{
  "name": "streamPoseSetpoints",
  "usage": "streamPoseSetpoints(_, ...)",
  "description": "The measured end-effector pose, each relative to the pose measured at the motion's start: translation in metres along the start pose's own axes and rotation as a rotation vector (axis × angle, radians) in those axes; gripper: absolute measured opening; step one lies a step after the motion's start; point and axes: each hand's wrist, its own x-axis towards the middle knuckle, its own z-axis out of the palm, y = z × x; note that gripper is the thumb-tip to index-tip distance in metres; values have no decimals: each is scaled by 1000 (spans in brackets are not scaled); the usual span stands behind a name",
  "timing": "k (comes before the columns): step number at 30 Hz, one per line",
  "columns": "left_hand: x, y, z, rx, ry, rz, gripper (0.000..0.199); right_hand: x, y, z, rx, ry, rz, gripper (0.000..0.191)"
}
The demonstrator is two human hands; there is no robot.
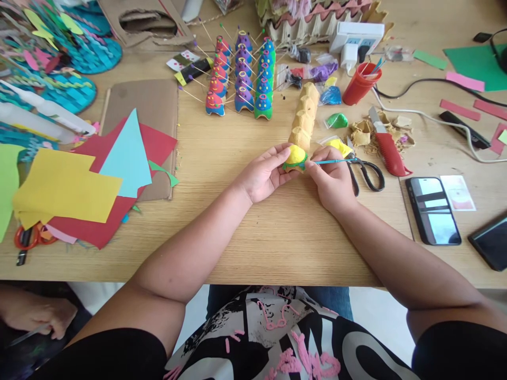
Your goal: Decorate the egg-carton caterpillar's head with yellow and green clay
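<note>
A tan strip of egg-carton cups (304,113) lies lengthwise on the table, its near cup covered in yellow, with green along the lower edge. My left hand (264,171) grips that yellow-and-green cup (296,155) from the left, thumb on top. In my right hand (330,177) is a thin blue tool (336,160), pinched between the fingers, its tip at the right side of the cup's green edge. Behind stand three painted strips: red and blue (218,79), purple (243,74), and green (264,79), with pins sticking out.
Black-handled scissors (372,174) lie just right of my right hand, near a red-handled knife (390,150) and a red cup (361,84). Phones (433,211) rest at the right. Coloured sheets (75,184) and cardboard (158,100) are at the left. Another person's hand (39,314) shows at lower left.
</note>
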Motion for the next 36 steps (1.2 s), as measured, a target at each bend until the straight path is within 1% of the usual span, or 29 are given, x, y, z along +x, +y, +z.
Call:
streamPoseSetpoints(9,0,0,0,27,-2,-1,15,0,3,-1,37,-10,-53,55)
streamPoseSetpoints(12,0,0,-1,27,-3,3,12,0,3,-1,20,-14,-53,55)
streamPoseSetpoints(16,1,0,-1,5,19,-4,16,-1,1,-1,-5,-24,-47,55)
streamPoseSetpoints(23,0,0,0,-1,-8,10,6,-1,-1,-1,0,-16,-31,51)
streamPoseSetpoints(27,-1,1,0,6,3,0,12,1,3,-5,43,9,-51,53)
streamPoseSetpoints(29,-1,1,0,4,-2,0,12,2,6,-7,47,-4,-64,53)
streamPoseSetpoints(32,-1,1,0,1,-6,2,13,3,8,-8,32,-24,-66,52)
streamPoseSetpoints(36,0,1,-1,3,11,-5,17,2,5,-7,-11,-3,-44,53)
